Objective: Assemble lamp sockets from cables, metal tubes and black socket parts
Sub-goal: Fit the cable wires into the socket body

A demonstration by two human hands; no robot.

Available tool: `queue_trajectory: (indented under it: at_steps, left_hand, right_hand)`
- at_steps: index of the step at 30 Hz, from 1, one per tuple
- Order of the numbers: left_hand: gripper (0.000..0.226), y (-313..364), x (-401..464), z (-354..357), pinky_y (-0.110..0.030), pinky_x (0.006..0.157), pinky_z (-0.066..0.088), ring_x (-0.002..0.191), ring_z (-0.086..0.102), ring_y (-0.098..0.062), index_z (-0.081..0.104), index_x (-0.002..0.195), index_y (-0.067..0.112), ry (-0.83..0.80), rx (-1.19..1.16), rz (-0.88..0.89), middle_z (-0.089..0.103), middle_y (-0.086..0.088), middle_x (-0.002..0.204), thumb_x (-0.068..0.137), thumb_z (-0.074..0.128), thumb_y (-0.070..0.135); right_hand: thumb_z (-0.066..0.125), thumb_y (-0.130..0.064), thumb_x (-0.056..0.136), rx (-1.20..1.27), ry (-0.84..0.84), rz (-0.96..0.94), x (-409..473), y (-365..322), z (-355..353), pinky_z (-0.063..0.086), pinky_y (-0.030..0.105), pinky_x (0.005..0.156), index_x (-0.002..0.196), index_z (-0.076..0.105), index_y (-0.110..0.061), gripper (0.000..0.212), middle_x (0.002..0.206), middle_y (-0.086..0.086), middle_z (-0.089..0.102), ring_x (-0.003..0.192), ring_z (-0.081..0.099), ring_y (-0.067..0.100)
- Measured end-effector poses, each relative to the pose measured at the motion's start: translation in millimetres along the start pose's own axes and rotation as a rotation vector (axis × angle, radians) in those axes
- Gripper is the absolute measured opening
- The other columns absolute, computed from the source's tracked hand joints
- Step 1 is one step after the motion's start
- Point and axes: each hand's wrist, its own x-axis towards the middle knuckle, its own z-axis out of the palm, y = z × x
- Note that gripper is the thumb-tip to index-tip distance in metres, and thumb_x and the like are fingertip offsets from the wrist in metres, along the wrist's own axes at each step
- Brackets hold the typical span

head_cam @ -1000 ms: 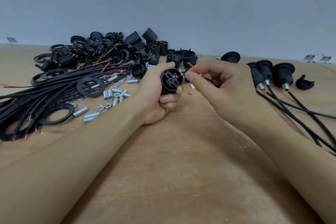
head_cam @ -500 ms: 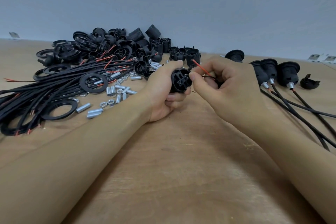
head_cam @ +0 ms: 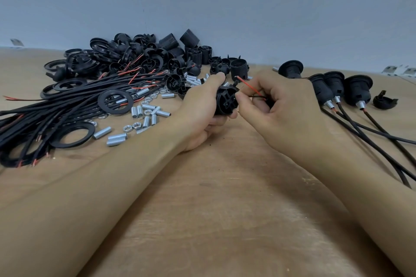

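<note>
Left hand point(head_cam: 200, 112) grips round black socket part point(head_cam: 227, 101).

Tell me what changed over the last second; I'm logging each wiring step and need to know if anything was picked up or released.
The right hand closed in on the black socket part, so its thumb now touches the part's face, still pinching the red wire. Nothing was picked up or released. The left hand keeps its grip on the part; the cable bundle, metal tubes and finished sockets lie as before.
</note>
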Motion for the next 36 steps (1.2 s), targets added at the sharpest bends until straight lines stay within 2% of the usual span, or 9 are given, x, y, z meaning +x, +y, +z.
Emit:
queue_trajectory:
  at_steps: [3, 7, 9, 16, 23, 27, 30, 34, 36]
  left_hand:
    - [0.052, 0.9, -1.9, 0.3, -0.015, 0.037, 0.013, 0.035, 0.020, -0.010, 0.053, 0.063, 0.016, 0.041, 0.037, 0.016, 0.054, -0.005, 0.050, 0.104, 0.036, 0.043]
    - [0.056, 3.5, -3.2, 2.2, -0.012, 0.037, 0.016, 0.031, 0.021, -0.009, 0.053, 0.055, 0.018, 0.085, 0.044, 0.052, 0.052, -0.001, 0.045, 0.105, 0.035, 0.039]
    - [0.051, 3.6, -2.5, 0.8, -0.013, 0.039, 0.017, 0.032, 0.021, -0.012, 0.050, 0.062, 0.015, 0.102, 0.122, 0.081, 0.053, -0.003, 0.045, 0.105, 0.034, 0.039]
    - [0.048, 2.2, -3.9, -1.0, -0.015, 0.037, 0.021, 0.033, 0.024, -0.012, 0.054, 0.069, 0.013, 0.129, 0.159, 0.060, 0.058, -0.007, 0.050, 0.105, 0.034, 0.039]
    - [0.050, 0.1, -5.4, 1.9, -0.014, 0.036, 0.022, 0.029, 0.028, -0.011, 0.050, 0.067, 0.013, 0.161, 0.179, 0.061, 0.056, -0.006, 0.047, 0.105, 0.032, 0.038]
    - [0.045, 0.5, -6.5, 4.7, -0.015, 0.034, 0.019, 0.031, 0.024, -0.009, 0.051, 0.074, 0.012, 0.098, 0.021, -0.028, 0.055, -0.005, 0.049, 0.105, 0.036, 0.041]
    - [0.045, 0.9, -5.7, 4.3, -0.015, 0.034, 0.017, 0.033, 0.022, -0.009, 0.050, 0.071, 0.012, 0.031, -0.035, -0.060, 0.053, -0.005, 0.050, 0.104, 0.036, 0.038]
    - [0.046, 0.7, -5.5, 1.3, -0.014, 0.032, 0.016, 0.032, 0.021, -0.007, 0.052, 0.066, 0.014, -0.043, -0.090, -0.096, 0.050, -0.004, 0.051, 0.103, 0.036, 0.037]
    - [0.047, 0.9, -4.1, -0.5, -0.014, 0.032, 0.015, 0.033, 0.021, -0.007, 0.054, 0.064, 0.015, -0.059, -0.102, -0.100, 0.049, -0.003, 0.051, 0.102, 0.037, 0.036]
  right_hand:
    - [0.061, -0.015, 0.087, -0.010, -0.033, -0.018, 0.0, -0.2, -1.3, 0.026, 0.012, 0.054, 0.078, 0.066, -0.005, 0.014, 0.045, -0.011, 0.034, 0.052, 0.040, 0.020]
    - [0.060, -0.015, 0.089, -0.020, -0.040, -0.030, -0.4, 0.5, -1.5, 0.028, 0.021, 0.053, 0.079, 0.066, -0.006, 0.015, 0.046, -0.012, 0.033, 0.047, 0.035, 0.016]
    - [0.061, -0.014, 0.089, -0.010, -0.039, -0.035, -0.9, 1.9, -0.9, 0.028, 0.020, 0.052, 0.079, 0.066, -0.007, 0.014, 0.047, -0.010, 0.034, 0.048, 0.036, 0.017]
    - [0.062, -0.016, 0.093, 0.110, -0.037, 0.038, -4.2, 8.7, 4.6, 0.031, 0.016, 0.054, 0.082, 0.063, -0.007, 0.014, 0.054, 0.008, 0.050, 0.053, 0.043, 0.022]
    - [0.061, -0.018, 0.092, 0.143, -0.042, 0.043, -6.3, 6.4, 8.3, 0.035, 0.022, 0.052, 0.080, 0.062, -0.011, 0.014, 0.056, 0.003, 0.058, 0.051, 0.045, 0.020]
    - [0.061, -0.020, 0.091, 0.189, -0.015, 0.064, -3.6, 8.6, 6.5, 0.034, 0.016, 0.052, 0.080, 0.061, -0.015, 0.012, 0.057, -0.017, 0.056, 0.052, 0.045, 0.013]
    - [0.060, -0.023, 0.091, 0.196, -0.036, 0.055, -3.0, 9.6, 4.8, 0.036, 0.020, 0.051, 0.080, 0.060, -0.019, 0.012, 0.061, -0.025, 0.058, 0.053, 0.046, 0.017]
    - [0.061, -0.020, 0.093, 0.271, -0.059, 0.057, -3.9, 10.3, 4.8, 0.044, 0.032, 0.055, 0.086, 0.061, -0.017, 0.008, 0.067, -0.021, 0.064, 0.059, 0.054, 0.021]
    - [0.061, -0.019, 0.093, 0.283, -0.074, 0.046, -4.1, 11.3, 4.5, 0.041, 0.027, 0.055, 0.087, 0.062, -0.016, 0.006, 0.068, -0.020, 0.064, 0.057, 0.050, 0.012]
